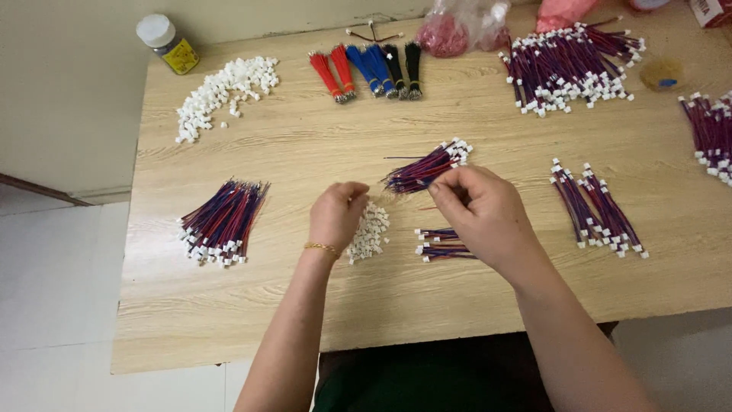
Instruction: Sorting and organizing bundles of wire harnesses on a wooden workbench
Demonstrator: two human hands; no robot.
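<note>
Mid-assembly: wire (424,185) pinched in right hand (476,210), left hand (338,212) fingers clamped on something unseen, plug pile (369,233) at 6 o'clock; careful lining-up probably needed.

Matt wood-grain table (305,152); plastic connectors (368,233) (white, glossy).

Red-and-blue wires (223,218) with white plugs lie in bundles on a pale wood-grain table (305,145). A heap of white plugs (226,90) sits near a white-capped jar (168,43) with a yellow label. Tassels of wire (369,70) run red, blue and black. A gold bracelet (322,247) circles one wrist.
</note>
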